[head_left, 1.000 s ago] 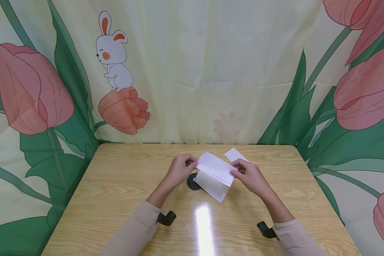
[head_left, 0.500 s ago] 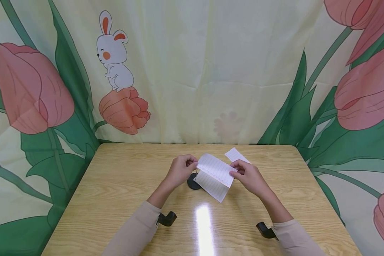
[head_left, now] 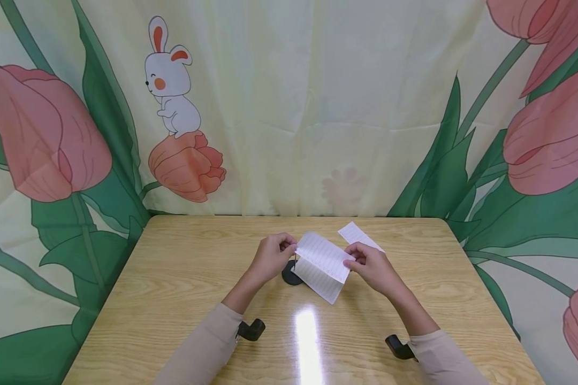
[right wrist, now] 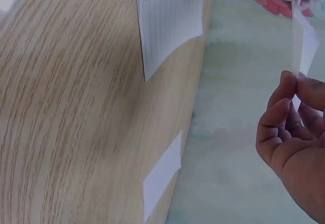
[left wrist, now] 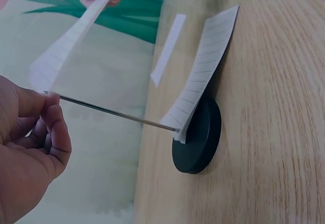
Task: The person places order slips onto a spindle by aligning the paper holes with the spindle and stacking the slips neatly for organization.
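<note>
A bill spike has a black round base [left wrist: 203, 142] on the table and a thin metal rod [left wrist: 114, 113] rising from it. Several lined paper slips [left wrist: 205, 59] are stuck low on the rod, their free ends curling upward. My left hand [head_left: 273, 255] pinches the corner of another lined slip [head_left: 324, 258] right at the rod's tip. In the left wrist view the tip shows just past the finger and thumb. The slip's opposite edge is pinched between thumb and fingers of my right hand [head_left: 373, 267], so it hangs level above the stack.
One loose paper slip [head_left: 358, 234] lies on the wooden table [head_left: 197, 256] behind the right hand, near the back edge. A printed curtain [head_left: 289, 107] hangs behind the table. Black camera mounts [head_left: 251, 330] stick out from both wrists.
My right hand has shifted slightly left and down, and the slip's right side has dipped with it. The left hand stays almost still at the rod's tip.
</note>
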Demonstrator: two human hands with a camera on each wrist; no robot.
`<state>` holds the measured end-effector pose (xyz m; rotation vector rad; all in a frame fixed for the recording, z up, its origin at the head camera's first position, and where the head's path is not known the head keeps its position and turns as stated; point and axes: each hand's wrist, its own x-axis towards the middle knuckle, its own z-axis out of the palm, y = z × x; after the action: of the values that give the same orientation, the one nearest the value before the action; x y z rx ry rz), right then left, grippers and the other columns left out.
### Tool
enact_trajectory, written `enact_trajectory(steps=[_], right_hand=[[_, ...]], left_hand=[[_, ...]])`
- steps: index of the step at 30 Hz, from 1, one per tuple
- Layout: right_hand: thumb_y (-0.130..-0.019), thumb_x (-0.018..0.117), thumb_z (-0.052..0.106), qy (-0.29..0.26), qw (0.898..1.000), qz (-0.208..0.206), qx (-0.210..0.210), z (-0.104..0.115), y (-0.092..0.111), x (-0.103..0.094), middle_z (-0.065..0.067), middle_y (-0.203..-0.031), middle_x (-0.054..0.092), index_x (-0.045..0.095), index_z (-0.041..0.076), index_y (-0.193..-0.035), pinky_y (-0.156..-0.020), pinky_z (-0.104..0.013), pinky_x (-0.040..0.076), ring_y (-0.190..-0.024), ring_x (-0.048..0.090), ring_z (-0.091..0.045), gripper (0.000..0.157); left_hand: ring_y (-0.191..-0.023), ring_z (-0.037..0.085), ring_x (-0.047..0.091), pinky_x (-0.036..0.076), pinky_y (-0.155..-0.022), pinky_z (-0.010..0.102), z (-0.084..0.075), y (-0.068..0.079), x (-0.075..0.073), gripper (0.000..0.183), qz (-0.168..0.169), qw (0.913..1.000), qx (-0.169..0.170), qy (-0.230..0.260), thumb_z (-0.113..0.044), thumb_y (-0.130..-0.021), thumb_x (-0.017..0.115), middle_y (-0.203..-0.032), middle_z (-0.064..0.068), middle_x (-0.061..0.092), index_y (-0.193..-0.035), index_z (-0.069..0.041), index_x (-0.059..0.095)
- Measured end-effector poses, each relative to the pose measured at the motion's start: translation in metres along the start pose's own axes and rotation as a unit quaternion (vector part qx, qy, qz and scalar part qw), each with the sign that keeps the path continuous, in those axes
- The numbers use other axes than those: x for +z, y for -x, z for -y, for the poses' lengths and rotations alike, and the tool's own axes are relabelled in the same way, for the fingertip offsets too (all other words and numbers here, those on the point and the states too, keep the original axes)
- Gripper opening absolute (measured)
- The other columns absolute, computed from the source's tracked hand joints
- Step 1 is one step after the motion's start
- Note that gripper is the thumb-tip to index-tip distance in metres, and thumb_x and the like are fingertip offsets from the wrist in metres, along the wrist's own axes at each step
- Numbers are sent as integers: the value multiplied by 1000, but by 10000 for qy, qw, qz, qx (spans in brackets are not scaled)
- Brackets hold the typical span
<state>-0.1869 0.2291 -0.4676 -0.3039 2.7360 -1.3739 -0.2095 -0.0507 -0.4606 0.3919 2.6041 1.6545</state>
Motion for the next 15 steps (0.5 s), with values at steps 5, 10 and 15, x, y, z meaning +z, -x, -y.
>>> enact_trajectory(steps=[5, 10, 15], right_hand=[[-95, 73, 7, 2, 10000, 26, 11, -1, 0, 1, -9, -93, 68, 68, 2, -108, -66, -24, 53, -79, 62, -18, 14], [-95, 73, 6, -15, 10000, 40, 36, -5, 1, 3, -8, -91, 68, 68, 3, -107, -66, -23, 52, -77, 63, -19, 14], [-96, 72, 7, -6, 9999, 106, 84, -7, 2, 6, -7, -91, 68, 69, 3, -108, -67, -23, 53, -79, 66, -21, 13]], left_hand=[[-77, 16, 64, 53, -64, 23, 3, 0, 0, 10, 50, 10000, -20, -35, -5, -100, 65, -90, 13, 71, -100, -2, 74], [-80, 20, 67, 54, -66, 24, 6, -1, 1, 10, 87, 10000, 8, -21, -5, -101, 64, -90, 12, 71, -101, -2, 74], [-87, 31, 70, 56, -68, 25, 10, -3, 2, 11, 130, 9999, -48, 68, -5, -101, 63, -93, 14, 71, -102, -2, 74]])
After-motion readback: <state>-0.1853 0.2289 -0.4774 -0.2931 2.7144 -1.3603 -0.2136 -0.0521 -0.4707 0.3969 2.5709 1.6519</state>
